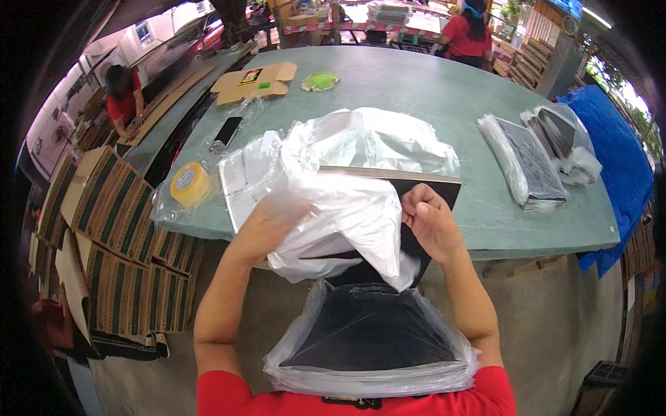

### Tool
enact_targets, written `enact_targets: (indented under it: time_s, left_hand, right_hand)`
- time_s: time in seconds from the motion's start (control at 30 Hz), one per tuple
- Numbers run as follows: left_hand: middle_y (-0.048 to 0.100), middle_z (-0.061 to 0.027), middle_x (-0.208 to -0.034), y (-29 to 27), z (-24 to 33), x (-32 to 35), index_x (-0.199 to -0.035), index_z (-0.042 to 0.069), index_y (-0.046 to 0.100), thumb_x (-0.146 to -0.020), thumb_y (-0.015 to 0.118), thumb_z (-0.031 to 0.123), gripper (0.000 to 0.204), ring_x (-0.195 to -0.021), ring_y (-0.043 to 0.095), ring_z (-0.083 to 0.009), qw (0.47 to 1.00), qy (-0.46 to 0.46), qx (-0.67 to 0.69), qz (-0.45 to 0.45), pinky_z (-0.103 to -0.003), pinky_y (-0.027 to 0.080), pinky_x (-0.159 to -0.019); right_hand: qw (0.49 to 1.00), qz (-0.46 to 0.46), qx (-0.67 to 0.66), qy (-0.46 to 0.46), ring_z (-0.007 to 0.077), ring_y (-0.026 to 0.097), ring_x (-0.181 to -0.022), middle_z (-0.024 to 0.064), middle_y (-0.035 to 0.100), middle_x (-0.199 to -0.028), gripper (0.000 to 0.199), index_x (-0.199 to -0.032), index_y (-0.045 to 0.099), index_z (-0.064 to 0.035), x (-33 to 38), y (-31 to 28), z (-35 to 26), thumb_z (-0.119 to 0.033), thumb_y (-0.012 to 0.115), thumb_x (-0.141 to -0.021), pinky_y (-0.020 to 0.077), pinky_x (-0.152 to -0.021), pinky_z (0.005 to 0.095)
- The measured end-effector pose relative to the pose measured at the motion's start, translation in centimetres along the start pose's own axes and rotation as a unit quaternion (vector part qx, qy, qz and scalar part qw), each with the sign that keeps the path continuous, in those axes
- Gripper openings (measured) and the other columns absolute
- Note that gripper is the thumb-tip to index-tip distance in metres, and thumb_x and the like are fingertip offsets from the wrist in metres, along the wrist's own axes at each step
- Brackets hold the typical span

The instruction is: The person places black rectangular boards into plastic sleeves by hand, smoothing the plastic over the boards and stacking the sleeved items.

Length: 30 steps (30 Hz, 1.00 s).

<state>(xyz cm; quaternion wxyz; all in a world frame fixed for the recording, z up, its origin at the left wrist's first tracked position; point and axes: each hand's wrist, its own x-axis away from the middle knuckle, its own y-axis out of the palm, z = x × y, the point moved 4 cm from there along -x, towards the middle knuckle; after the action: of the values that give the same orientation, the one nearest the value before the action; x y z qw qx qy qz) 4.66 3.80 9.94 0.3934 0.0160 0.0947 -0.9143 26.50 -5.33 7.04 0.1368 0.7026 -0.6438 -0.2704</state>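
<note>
A white plastic sheet lies crumpled over a black flat panel at the table's near edge. My left hand, smeared by motion, is at the left side of this sheet; its fingers do not show clearly. My right hand is closed, fingertips curled together beside the sheet's right edge and in front of the panel; what they pinch, if anything, is too small to tell. Against my body, below the table edge, rests a black panel wrapped in clear plastic. More white plastic is bunched behind the panel.
On the green table are a yellow tape roll, a phone, flattened cardboard, a green cloth and plastic-wrapped panels. Cardboard boxes are stacked at left. Two people work farther off.
</note>
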Motion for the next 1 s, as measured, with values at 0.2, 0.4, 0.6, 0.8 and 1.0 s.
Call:
enact_targets:
  time_s: [0.2,0.4,0.6,0.8,1.0]
  left_hand:
    - [0.057,-0.0037,-0.087,1.3,0.0,-4.2,-0.100,-0.002,0.053,-0.085,0.046,0.027,0.034,-0.078,0.049,-0.0088,0.998,-0.033,-0.003,0.044,-0.022,0.040,-0.071]
    - [0.057,-0.0065,-0.088,1.9,-0.4,-5.8,-0.103,-0.001,0.052,-0.084,0.046,0.022,0.030,-0.079,0.050,-0.0120,0.999,-0.022,-0.037,0.009,-0.024,0.039,-0.073]
    - [0.049,-0.0144,-0.083,4.5,1.3,-3.5,-0.100,0.003,0.050,-0.071,0.058,0.009,0.031,-0.077,0.048,-0.0293,0.758,0.288,-0.490,0.318,-0.034,0.040,-0.069]
    - [0.047,-0.0141,-0.086,10.0,-5.5,-3.3,-0.094,0.002,0.050,-0.071,0.055,0.002,0.024,-0.078,0.050,-0.0281,0.925,0.198,-0.319,0.058,-0.036,0.041,-0.070]
    - [0.048,-0.0120,-0.083,9.3,-6.8,-3.8,-0.092,0.001,0.052,-0.072,0.055,0.004,0.020,-0.073,0.052,-0.0246,0.939,0.193,-0.281,0.048,-0.031,0.044,-0.063]
  right_hand:
    - [0.980,-0.063,0.160,0.098,0.0166,0.040,-0.108,0.0105,0.041,-0.120,0.086,-0.121,0.032,0.0036,2.6,1.0,1.3,-0.041,0.072,-0.059,0.0290,-0.092,0.0291]
    - [0.972,0.017,0.119,0.202,0.0101,0.055,-0.081,0.0057,0.060,-0.088,0.028,-0.097,0.055,0.0040,4.4,-2.7,3.6,-0.010,0.062,-0.074,0.0424,-0.075,0.0239]
    - [0.965,0.166,0.136,0.152,0.0081,0.053,-0.068,0.0037,0.060,-0.077,0.017,-0.085,0.058,0.0014,3.8,-6.9,5.2,-0.009,0.063,-0.072,0.0428,-0.063,0.0227]
    - [0.868,0.046,0.440,0.227,0.0088,0.050,-0.063,0.0017,0.058,-0.069,0.015,-0.080,0.058,0.0031,5.5,-8.6,8.4,-0.009,0.063,-0.072,0.0399,-0.058,0.0232]
    - [0.921,0.106,0.298,0.226,0.0107,0.052,-0.065,0.0059,0.060,-0.073,0.014,-0.084,0.059,0.0047,4.7,-7.9,7.9,-0.006,0.060,-0.074,0.0422,-0.061,0.0244]
